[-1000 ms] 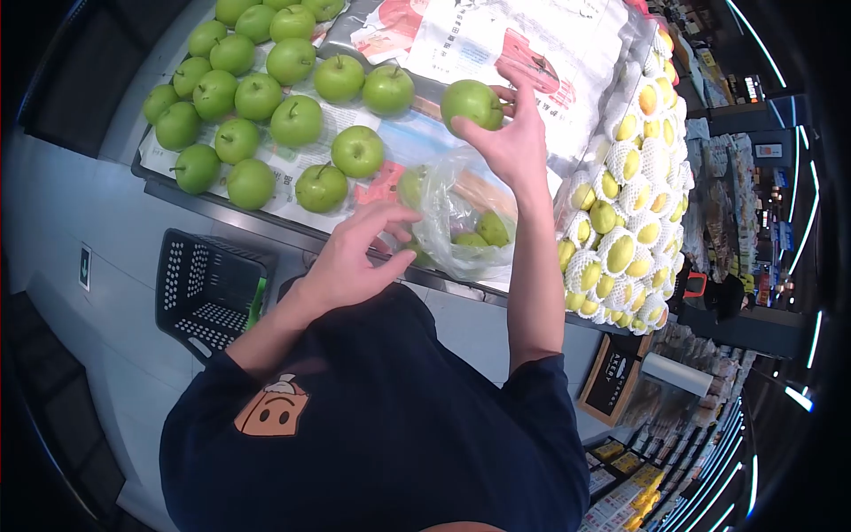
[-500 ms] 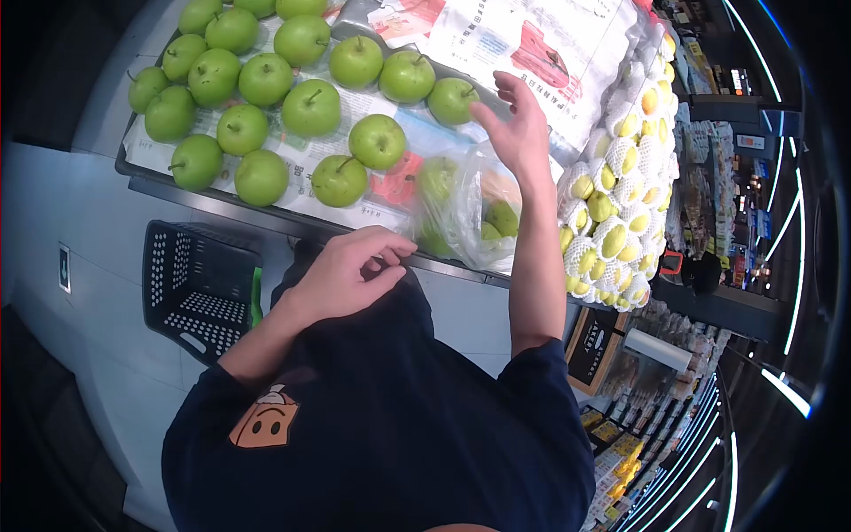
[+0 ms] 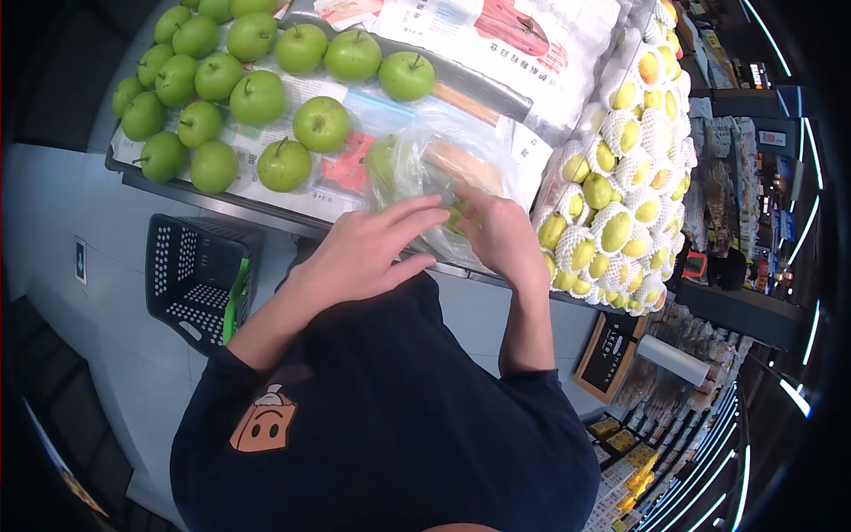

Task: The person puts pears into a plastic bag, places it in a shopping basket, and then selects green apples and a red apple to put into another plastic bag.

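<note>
A clear plastic bag [image 3: 479, 155] with green fruit inside lies at the front edge of the display. My right hand [image 3: 505, 235] is at the bag, its fingers bent and closed on the plastic. Its fingertips are partly covered by the film. Close by on the left, my left hand [image 3: 359, 257] has its fingers stretched out and the thumb apart, tips beside the bag. Several loose green apples [image 3: 322, 124] rest on newspaper left of the bag. A green apple [image 3: 407, 75] sits just behind it.
Yellow-green fruit in white foam nets [image 3: 612, 226] is piled on the right. A dark shopping basket [image 3: 191, 284] with a green handle stands on the floor at left. Printed newspaper [image 3: 434, 27] covers the display's back part. A bakery signboard [image 3: 612, 355] stands at lower right.
My right hand has come down from beside the rearmost right apple to the bag. The left hand has moved toward the bag and its fingers have straightened. The view has shifted right.
</note>
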`<action>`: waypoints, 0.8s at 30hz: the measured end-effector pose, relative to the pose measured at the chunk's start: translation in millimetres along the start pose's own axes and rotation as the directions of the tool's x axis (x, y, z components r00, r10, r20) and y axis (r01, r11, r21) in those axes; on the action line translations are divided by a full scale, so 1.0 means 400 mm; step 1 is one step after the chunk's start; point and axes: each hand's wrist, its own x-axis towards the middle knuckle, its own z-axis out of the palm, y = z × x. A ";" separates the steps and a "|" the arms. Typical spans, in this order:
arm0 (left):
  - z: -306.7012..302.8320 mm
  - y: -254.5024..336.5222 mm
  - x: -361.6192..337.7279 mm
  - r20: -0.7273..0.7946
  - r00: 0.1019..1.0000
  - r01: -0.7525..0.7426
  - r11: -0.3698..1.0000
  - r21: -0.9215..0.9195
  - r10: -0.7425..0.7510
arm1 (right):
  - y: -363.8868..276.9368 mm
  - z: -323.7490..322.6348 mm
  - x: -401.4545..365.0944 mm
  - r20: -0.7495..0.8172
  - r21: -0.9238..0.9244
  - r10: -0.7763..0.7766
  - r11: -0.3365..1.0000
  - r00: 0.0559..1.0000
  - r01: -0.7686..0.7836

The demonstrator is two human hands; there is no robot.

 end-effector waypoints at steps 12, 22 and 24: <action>0.122 0.085 -0.034 -0.202 0.783 0.622 0.725 0.296 -0.589 | 0.100 0.073 -0.001 0.142 -0.049 -0.330 0.939 0.933 0.340; 0.146 -0.034 0.065 -0.313 0.914 0.377 0.820 0.430 -0.257 | 0.132 0.077 0.012 0.113 0.011 -0.364 0.931 0.925 0.365; 0.156 -0.042 0.065 -0.238 0.918 0.397 0.778 0.487 -0.319 | 0.138 0.075 0.008 0.136 0.011 -0.377 0.925 0.916 0.379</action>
